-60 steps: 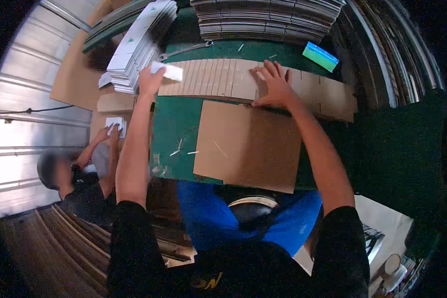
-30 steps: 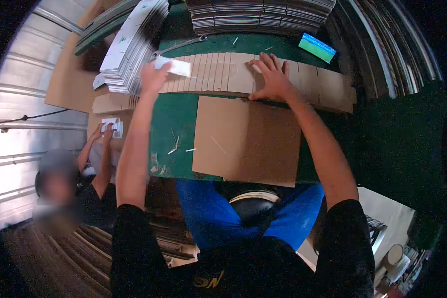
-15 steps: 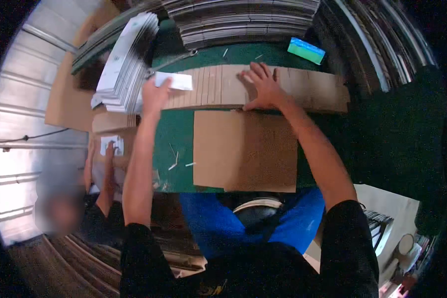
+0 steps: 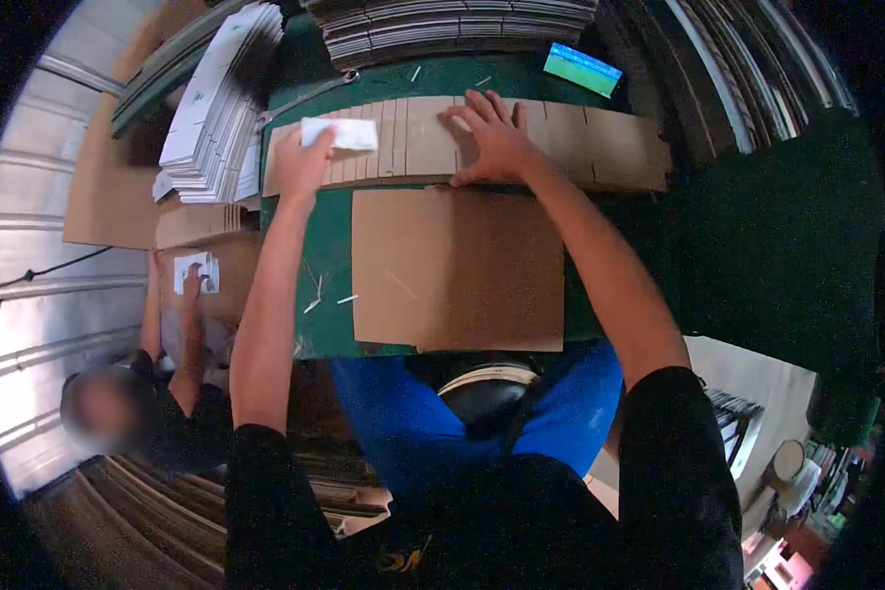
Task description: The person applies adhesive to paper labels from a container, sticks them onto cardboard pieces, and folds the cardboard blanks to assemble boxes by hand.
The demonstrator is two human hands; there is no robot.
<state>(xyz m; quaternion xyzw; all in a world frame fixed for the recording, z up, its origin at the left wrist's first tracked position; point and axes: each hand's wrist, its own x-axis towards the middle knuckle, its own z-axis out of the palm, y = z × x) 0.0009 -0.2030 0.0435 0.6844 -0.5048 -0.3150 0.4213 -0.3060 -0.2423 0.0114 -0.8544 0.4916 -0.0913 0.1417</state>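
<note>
My left hand (image 4: 303, 165) is closed around one end of a small white block-like piece (image 4: 356, 136), perhaps a pad or folded card; its exact kind is unclear. It is over the left part of a long row of overlapping brown cardboard pieces (image 4: 610, 147). Toward the middle of that row, my right hand (image 4: 492, 138) rests with fingers spread on the cardboard and grips nothing. Below the row, nearer my body, a flat brown cardboard sheet (image 4: 457, 265) lies on the green table (image 4: 324, 226).
Folded white cartons (image 4: 211, 108) are stacked at left, beside a metal wrench-like tool (image 4: 310, 98). More stacked board (image 4: 452, 29) stands at the back, near a lit blue-green screen (image 4: 582, 71). Paper scraps (image 4: 315, 295) lie left. A co-worker's hand (image 4: 195, 280) touches white paper.
The view has shifted, so the table and its contents sit further left and higher. The white piece in my left hand is slightly turned. My right hand stays spread on the cardboard row.
</note>
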